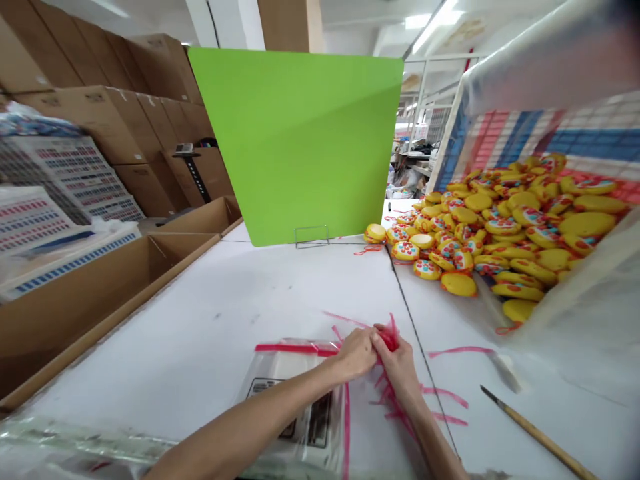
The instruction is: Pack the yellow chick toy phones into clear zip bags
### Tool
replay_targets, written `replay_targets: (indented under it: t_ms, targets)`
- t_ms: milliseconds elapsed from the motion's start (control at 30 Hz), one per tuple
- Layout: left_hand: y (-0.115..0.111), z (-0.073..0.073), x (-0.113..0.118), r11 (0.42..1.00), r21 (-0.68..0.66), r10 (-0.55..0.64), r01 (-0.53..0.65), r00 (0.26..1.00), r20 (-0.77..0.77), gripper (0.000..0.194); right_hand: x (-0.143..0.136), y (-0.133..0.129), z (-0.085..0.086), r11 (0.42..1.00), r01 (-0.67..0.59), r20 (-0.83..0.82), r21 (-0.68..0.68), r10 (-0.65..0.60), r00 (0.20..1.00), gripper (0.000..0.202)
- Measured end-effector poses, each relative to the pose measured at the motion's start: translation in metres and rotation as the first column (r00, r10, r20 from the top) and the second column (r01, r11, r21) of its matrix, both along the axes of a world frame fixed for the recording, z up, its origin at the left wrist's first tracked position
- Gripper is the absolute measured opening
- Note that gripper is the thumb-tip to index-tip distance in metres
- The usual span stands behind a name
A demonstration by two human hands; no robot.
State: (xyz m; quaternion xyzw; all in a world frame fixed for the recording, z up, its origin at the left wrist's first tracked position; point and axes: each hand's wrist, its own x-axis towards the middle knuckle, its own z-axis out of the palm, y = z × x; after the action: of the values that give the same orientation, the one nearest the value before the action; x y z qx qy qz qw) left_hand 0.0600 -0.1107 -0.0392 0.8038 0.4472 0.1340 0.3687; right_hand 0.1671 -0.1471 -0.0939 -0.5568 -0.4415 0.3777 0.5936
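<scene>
A broad white tabletop (170, 327) spreads out in front of the person, and a big lime-green rectangular board (300, 147) stands up at its far side, well apart from the hands. Along the left edge I see an open brown cardboard box (100, 293); beyond the hands to the right lies a heap of rounded yellow toys with spotted faces (465, 217). Flat under the left forearm is a clear plastic bag with a red top band (270, 367), partly hidden by that arm. The left hand (357, 353) and right hand (399, 363) meet just right of the bag. Right of them rests a thin wooden-handled blade (540, 437), pointing up-left, clear of both. The bunch of pinkish-red plastic strips (389, 339) sits in the right hand's closed fingers, ends poking upward; the left presses in beside it, its own grip hidden from me. Loose strips (453, 397) run mostly crosswise beyond the right forearm, which partly blocks them.
</scene>
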Motion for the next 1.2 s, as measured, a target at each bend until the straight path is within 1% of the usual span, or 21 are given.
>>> replay_targets:
  t_ms: [67,133,200,267,333,400,467,533,600,667,733,833,933,1000,1067,1133,1200]
  targets:
    - [0.002,0.001,0.000,1.000,-0.018,0.004,-0.003,0.999,0.046,0.025,-0.005,0.006,-0.002,0.999,0.032,-0.064,-0.018,-0.033,0.997,0.038]
    - [0.005,0.000,-0.002,0.998,-0.053,0.020,-0.016,0.996,0.081,0.021,-0.010,0.012,-0.003,0.997,0.069,-0.127,-0.021,-0.071,0.989,0.035]
    - [0.010,-0.004,-0.004,0.992,-0.118,0.044,-0.031,0.993,0.111,0.018,-0.013,0.018,-0.002,0.993,0.114,-0.180,-0.016,-0.115,0.977,0.031]
    - [0.016,-0.008,-0.006,0.976,-0.213,0.069,-0.037,0.987,0.147,0.021,-0.016,0.024,-0.001,0.989,0.147,-0.226,-0.006,-0.144,0.963,0.031]
    - [0.022,-0.011,-0.007,0.944,-0.328,0.103,-0.038,0.978,0.183,0.024,-0.019,0.029,0.003,0.986,0.164,-0.278,0.002,-0.157,0.948,0.030]
    - [0.025,-0.011,-0.006,0.897,-0.442,0.138,-0.028,0.966,0.219,0.025,-0.021,0.032,0.008,0.987,0.163,-0.352,-0.002,-0.153,0.923,0.026]
    - [0.027,-0.010,-0.003,0.843,-0.537,0.158,0.004,0.954,0.255,0.023,-0.020,0.034,0.012,0.987,0.160,-0.442,-0.016,-0.151,0.885,0.025]
    - [0.026,-0.008,-0.001,0.794,-0.606,0.165,0.045,0.944,0.286,0.023,-0.015,0.036,0.015,0.986,0.162,-0.521,-0.038,-0.158,0.839,0.026]
    - [0.024,-0.006,-0.001,0.761,-0.645,0.173,0.073,0.935,0.309,0.027,-0.007,0.037,0.016,0.983,0.172,-0.573,-0.065,-0.178,0.800,0.028]
    - [0.026,-0.005,-0.002,0.756,-0.650,0.202,0.071,0.920,0.335,0.031,0.003,0.037,0.016,0.974,0.205,-0.602,-0.092,-0.218,0.768,0.030]
    - [0.032,-0.003,-0.007,0.765,-0.642,0.261,0.044,0.891,0.372,0.030,0.012,0.036,0.016,0.960,0.253,-0.613,-0.116,-0.270,0.742,0.031]
    - [0.047,0.002,-0.014,0.761,-0.649,0.391,-0.019,0.811,0.434,0.026,0.018,0.035,0.016,0.948,0.284,-0.611,-0.141,-0.310,0.728,0.030]
    - [0.063,0.006,-0.014,0.739,-0.670,0.510,-0.066,0.705,0.493,0.028,0.012,0.033,0.017,0.963,0.220,-0.589,-0.156,-0.270,0.762,0.029]
    - [0.069,0.006,-0.008,0.728,-0.681,0.565,-0.084,0.637,0.525,0.030,0.004,0.032,0.019,0.978,0.130,-0.559,-0.163,-0.200,0.805,0.026]
    - [0.071,0.005,0.001,0.717,-0.691,0.605,-0.097,0.579,0.546,0.031,-0.005,0.031,0.022,0.986,0.037,-0.527,-0.163,-0.119,0.841,0.029]
    - [0.070,0.003,0.012,0.705,-0.702,0.634,-0.104,0.537,0.557,0.031,-0.012,0.031,0.024,0.988,-0.058,-0.501,-0.146,-0.023,0.865,0.035]
    - [0.070,0.002,0.020,0.698,-0.708,0.647,-0.109,0.518,0.559,0.029,-0.016,0.032,0.023,0.982,-0.139,-0.480,-0.131,0.060,0.875,0.032]
